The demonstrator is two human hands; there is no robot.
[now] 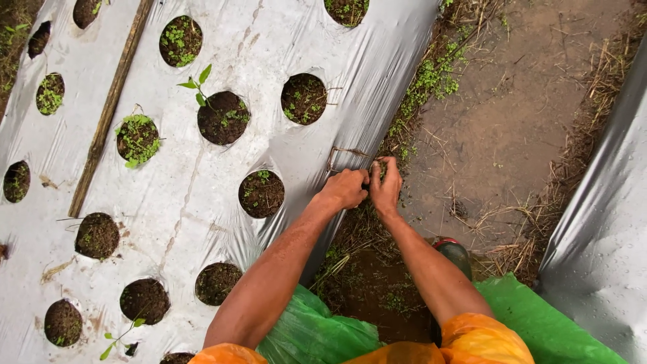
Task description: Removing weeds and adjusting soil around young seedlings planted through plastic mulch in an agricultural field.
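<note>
I see silver-grey plastic mulch sheeting (222, 175) patterned with round holes of dark brown soil (261, 194), flecked with green weeds (138, 138). My sleeves (482, 340) are bright orange over a vivid green plastic garment (317, 334). The furrow path (505, 114) is muddy brown with straw-coloured stalks.

Silver mulch film (283, 40) edge (wrinkled, shiny) draped down bed side.
</note>
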